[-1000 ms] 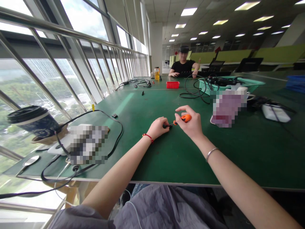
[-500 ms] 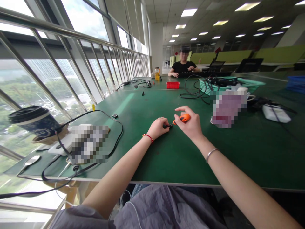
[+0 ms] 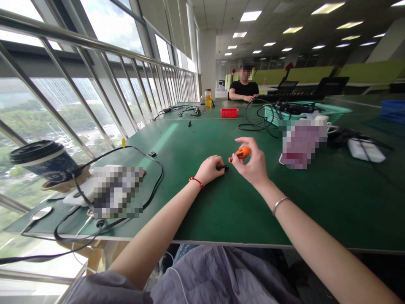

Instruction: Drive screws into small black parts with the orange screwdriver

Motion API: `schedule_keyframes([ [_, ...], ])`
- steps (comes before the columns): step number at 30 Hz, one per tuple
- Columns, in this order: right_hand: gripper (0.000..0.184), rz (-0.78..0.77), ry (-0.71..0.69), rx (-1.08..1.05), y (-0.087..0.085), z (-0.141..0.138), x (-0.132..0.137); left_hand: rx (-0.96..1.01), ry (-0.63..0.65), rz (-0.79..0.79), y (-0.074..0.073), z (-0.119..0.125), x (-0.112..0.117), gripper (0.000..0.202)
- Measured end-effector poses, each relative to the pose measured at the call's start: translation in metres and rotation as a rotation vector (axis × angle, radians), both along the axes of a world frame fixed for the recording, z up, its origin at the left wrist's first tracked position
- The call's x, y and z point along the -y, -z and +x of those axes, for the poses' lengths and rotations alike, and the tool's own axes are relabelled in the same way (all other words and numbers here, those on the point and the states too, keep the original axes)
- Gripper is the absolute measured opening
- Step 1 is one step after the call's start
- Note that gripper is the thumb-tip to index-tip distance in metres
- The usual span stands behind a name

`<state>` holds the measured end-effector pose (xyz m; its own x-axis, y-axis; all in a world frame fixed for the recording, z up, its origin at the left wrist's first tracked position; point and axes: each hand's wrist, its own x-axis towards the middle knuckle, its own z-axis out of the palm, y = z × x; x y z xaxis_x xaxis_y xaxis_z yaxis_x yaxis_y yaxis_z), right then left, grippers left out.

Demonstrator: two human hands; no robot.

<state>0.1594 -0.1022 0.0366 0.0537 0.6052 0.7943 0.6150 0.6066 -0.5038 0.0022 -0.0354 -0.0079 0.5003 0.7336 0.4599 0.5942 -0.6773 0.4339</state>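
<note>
My right hand (image 3: 251, 164) is closed round a small screwdriver with an orange handle (image 3: 242, 152), index finger stretched over the top. Its tip points left and down into a small black part (image 3: 222, 167). My left hand (image 3: 209, 168) is closed on that black part and rests on the green table (image 3: 240, 202). Most of the part is hidden by my fingers.
At the left stand a lidded paper cup (image 3: 46, 162), a blurred device and looping black cables (image 3: 152, 192). A blurred pink object (image 3: 300, 143) and a white power strip (image 3: 367, 150) lie at the right. Farther off are a red tray (image 3: 229, 112), a teal basket (image 3: 284, 114) and a seated person (image 3: 244, 86).
The screwdriver handle has risen and tilted a little in my right hand, and my fingers have shifted round it. The person at the far end has pulled their arms in.
</note>
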Motion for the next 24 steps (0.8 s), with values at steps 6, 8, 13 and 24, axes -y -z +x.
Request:
schedule_keyframes([
  [6, 0.028, -0.056, 0.056, 0.018, -0.0014, 0.0004, -0.0008, -0.002, -0.006, -0.011, -0.0008, 0.0006, 0.0004, 0.009],
  [8, 0.016, -0.107, 0.031, 0.018, -0.0028, -0.0003, 0.0005, -0.009, -0.013, -0.022, -0.0015, 0.0006, 0.0009, 0.008],
  [13, 0.026, -0.08, -0.056, 0.052, -0.0031, -0.0003, 0.0019, -0.019, -0.021, -0.014, -0.0029, 0.0001, 0.0019, 0.008],
  [24, 0.026, 0.001, 0.039, -0.051, -0.0051, 0.0062, 0.0005, -0.027, -0.007, -0.005, -0.0019, -0.0018, 0.0, 0.007],
])
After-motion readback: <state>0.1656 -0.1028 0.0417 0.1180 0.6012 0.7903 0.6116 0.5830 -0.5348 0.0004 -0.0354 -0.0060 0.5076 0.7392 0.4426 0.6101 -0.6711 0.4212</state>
